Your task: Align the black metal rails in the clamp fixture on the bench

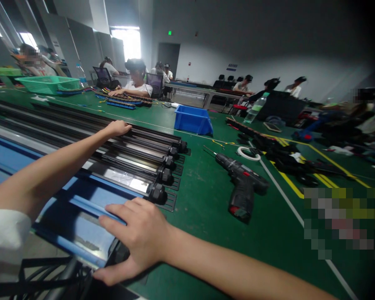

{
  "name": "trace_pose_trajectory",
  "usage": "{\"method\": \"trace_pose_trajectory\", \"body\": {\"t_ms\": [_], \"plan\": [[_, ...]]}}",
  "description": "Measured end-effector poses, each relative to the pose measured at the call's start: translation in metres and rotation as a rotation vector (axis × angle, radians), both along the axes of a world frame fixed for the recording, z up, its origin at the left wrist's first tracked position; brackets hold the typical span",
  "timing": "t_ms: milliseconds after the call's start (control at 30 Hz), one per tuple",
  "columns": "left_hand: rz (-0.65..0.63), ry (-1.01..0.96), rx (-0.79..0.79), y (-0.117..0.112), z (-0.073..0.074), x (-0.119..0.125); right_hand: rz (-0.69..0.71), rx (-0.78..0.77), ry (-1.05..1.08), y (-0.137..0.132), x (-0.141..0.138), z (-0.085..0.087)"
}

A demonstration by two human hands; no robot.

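Several long black bars (140, 143) lie side by side on the green table, with round black fittings at their right ends. Nearest me is a wide bar covered in blue film (84, 225). My right hand (140, 233) spans its right end, thumb at the near edge and fingers over the far side, gripping it. My left hand (120, 128) reaches across to the far bars, its fingers together and curled over one black bar; the fingertips are partly hidden. A black cordless drill (242, 183) lies on the table to the right of the bars.
A blue bin (193, 120) stands beyond the bars, and a green basket (51, 84) at the far left. A white ring (248, 153) lies near the drill. Black cables (43, 273) hang below the near edge. A person (136, 83) works across the table.
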State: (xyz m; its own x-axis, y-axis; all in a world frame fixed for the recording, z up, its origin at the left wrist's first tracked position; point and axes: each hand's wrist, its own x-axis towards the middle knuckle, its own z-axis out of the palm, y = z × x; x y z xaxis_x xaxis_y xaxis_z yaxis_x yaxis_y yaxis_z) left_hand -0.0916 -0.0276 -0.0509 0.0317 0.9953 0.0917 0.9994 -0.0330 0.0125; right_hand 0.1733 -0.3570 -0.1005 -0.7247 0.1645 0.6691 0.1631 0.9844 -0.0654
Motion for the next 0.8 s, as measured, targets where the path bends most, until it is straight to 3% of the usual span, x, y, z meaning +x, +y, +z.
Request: {"method": "trace_pose_trajectory", "body": {"t_ms": [467,700,800], "plan": [[0.017,0.001,0.011,0.004,-0.003,-0.002,0.022,-0.025,-0.055,0.010,-0.035,0.017],[-0.001,-0.036,0.045,0.005,-0.004,-0.009,0.019,-0.006,-0.074,0.008,-0.039,0.022],[-0.043,-0.049,0.052,0.004,-0.004,-0.012,0.079,-0.010,-0.058,0.010,-0.027,0.032]]}}
